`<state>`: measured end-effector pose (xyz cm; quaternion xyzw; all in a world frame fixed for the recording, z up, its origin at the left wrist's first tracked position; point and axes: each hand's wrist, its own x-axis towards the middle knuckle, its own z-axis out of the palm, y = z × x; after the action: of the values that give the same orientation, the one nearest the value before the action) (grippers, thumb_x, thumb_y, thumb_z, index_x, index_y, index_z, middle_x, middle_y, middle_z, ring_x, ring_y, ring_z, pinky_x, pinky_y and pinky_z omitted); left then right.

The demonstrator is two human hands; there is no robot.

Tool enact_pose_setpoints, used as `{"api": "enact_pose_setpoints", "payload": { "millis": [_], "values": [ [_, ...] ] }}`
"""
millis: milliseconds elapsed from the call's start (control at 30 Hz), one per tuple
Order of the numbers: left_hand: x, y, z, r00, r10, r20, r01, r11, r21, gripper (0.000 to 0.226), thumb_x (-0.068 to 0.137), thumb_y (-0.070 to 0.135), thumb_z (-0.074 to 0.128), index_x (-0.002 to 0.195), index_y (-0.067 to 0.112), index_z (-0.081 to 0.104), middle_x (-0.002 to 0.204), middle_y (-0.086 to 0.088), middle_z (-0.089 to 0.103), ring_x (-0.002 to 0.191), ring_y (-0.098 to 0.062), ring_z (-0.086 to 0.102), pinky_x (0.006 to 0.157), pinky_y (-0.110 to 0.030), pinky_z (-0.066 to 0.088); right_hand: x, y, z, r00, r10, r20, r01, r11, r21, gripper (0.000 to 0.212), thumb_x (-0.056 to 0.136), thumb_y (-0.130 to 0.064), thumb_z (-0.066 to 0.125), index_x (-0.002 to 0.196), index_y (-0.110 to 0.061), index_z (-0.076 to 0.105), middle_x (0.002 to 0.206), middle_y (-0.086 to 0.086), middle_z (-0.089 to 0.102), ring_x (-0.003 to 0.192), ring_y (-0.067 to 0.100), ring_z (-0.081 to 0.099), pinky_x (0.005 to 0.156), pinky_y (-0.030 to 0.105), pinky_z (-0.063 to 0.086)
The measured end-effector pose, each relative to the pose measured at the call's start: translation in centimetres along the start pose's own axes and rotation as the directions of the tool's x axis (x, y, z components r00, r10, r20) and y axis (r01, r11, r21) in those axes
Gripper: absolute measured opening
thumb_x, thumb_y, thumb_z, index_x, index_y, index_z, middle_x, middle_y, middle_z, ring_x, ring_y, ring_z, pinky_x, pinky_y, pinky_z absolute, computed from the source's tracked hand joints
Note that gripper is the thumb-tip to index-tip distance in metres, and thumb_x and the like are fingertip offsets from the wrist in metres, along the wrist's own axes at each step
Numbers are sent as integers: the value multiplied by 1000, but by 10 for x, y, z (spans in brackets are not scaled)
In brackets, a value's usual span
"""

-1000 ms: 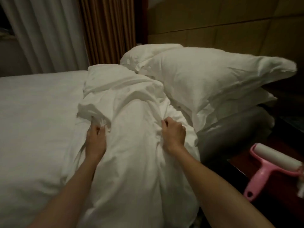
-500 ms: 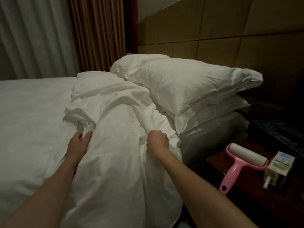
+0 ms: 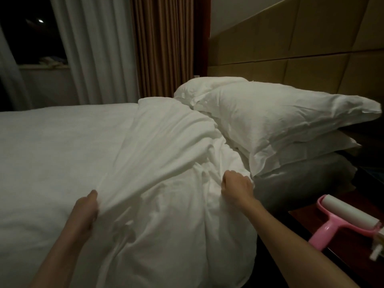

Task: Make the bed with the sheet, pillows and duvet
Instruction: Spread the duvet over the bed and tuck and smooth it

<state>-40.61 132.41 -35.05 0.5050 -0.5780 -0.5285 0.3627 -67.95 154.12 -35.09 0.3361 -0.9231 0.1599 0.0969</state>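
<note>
A white duvet (image 3: 166,163) lies bunched along the near side of the bed, its folded top edge close to the pillows. My left hand (image 3: 84,213) grips a fold of the duvet at the lower left, fabric stretched taut from it. My right hand (image 3: 236,188) grips the duvet's edge just in front of the pillows. Two white pillows (image 3: 280,121) are stacked against the headboard, a third (image 3: 207,86) behind them. The white sheet (image 3: 52,152) covers the mattress on the left.
A dark wooden nightstand (image 3: 342,246) stands at the lower right, carrying a pink lint roller (image 3: 342,217) and a small white item at the frame edge. A padded headboard (image 3: 301,48) runs behind the pillows. Curtains (image 3: 124,48) hang at the far side.
Both hands have pulled the duvet toward me and down. The left hand moved left and nearer, flattening the bunched heap and stretching the fabric.
</note>
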Motion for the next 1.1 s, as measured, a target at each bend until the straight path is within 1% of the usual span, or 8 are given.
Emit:
{"api": "enact_pose_setpoints", "payload": {
  "millis": [67, 233, 433, 533, 633, 900, 1000, 1100],
  "values": [
    [-10, 2, -8, 1000, -5, 14, 5, 999, -43, 30, 101, 22, 38, 101, -4, 53, 78, -21, 54, 66, -31, 50, 59, -36, 42, -4, 8, -12, 998, -39, -46, 39, 999, 11, 5, 90, -17, 49, 87, -18, 53, 92, -1, 61, 87, 19, 57, 93, 36, 38],
    [-14, 8, -20, 996, 6, 85, 4, 993, -118, 43, 95, 38, 54, 105, -3, 61, 94, -22, 64, 82, -33, 61, 80, -41, 49, -18, 31, -56, 992, -95, -86, 94, 995, -18, 10, 92, -19, 51, 82, -23, 52, 80, -6, 55, 77, 13, 52, 96, 35, 33],
    [-15, -8, -15, 979, -70, 191, 98, 986, -137, 33, 99, 24, 48, 115, -3, 58, 100, -21, 63, 80, -31, 60, 70, -37, 47, -50, 75, -88, 1000, -17, -3, 16, 987, -159, 14, 91, -25, 52, 79, -28, 45, 84, -6, 53, 75, 13, 46, 82, 30, 29],
    [-10, -25, -11, 996, -20, 87, 18, 999, 29, 38, 100, 21, 45, 121, -9, 55, 117, -29, 60, 104, -41, 59, 88, -43, 46, -57, 88, -68, 990, 128, 52, -118, 978, -170, 7, 91, -24, 49, 85, -25, 48, 93, -2, 58, 75, 15, 48, 70, 28, 33],
    [-20, -37, -10, 992, 124, -7, -116, 941, 319, 48, 90, 34, 43, 117, -2, 60, 117, -28, 60, 109, -41, 56, 82, -38, 40, -51, 74, -41, 972, 216, 96, -178, 935, -308, 14, 93, -21, 46, 105, -19, 54, 111, 1, 58, 97, 18, 58, 74, 30, 44],
    [-33, -66, 10, 989, 148, -21, -120, 867, 484, 68, 70, 30, 70, 116, -16, 51, 119, -38, 46, 117, -47, 41, 97, -45, 34, -18, 66, -62, 933, 331, 143, -181, 771, -611, 36, 96, -24, 42, 130, -17, 54, 136, 5, 52, 122, 21, 52, 94, 31, 42],
    [-50, -69, 28, 982, 135, -128, -72, 911, 407, 102, 46, 55, 60, 113, -19, 42, 118, -39, 43, 116, -51, 38, 100, -51, 30, -30, 74, -57, 956, 292, 9, -266, 882, -388, 33, 96, -21, 43, 125, -10, 55, 126, 11, 57, 111, 28, 59, 84, 34, 46],
    [-61, -72, 33, 991, 126, -32, -118, 975, 190, 86, 66, 45, 72, 124, -12, 43, 129, -27, 48, 124, -39, 45, 101, -40, 36, -71, 64, -9, 938, 347, 24, -342, 906, 248, 51, 94, -43, 50, 124, -1, 44, 125, 18, 52, 109, 36, 56, 84, 38, 44]
  ]
}}
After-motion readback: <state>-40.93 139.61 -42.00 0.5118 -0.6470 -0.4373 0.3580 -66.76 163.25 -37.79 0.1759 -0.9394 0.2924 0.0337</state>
